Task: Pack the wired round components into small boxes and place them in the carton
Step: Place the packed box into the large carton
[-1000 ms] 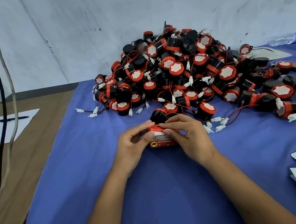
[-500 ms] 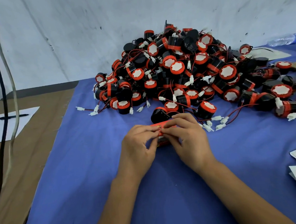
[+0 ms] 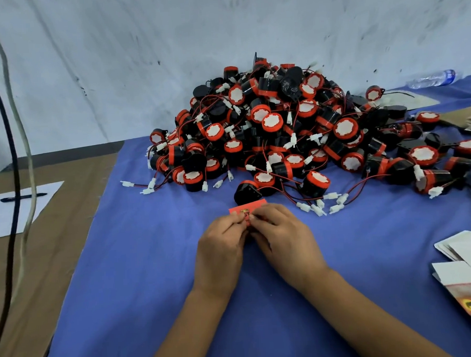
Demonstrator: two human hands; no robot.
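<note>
Blue desk [image 3: 140,265], and a big pile [image 3: 295,137] of wired components heaped at its far side. Just in front of it, both hands meet: left hand [image 3: 220,250] and right hand [image 3: 282,236] pinch a small red box [image 3: 245,209], fingers curled tight around it.

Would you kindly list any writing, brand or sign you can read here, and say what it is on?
No text reads clearly.
Small red box, held by left hand and right hand: a yellowish emblem and print, too blurred to read.
Flat box blanks at the right edge: a yellow emblem with a black animal shape; wording unreadable.
Bottle: blue label, too small to read.
</note>
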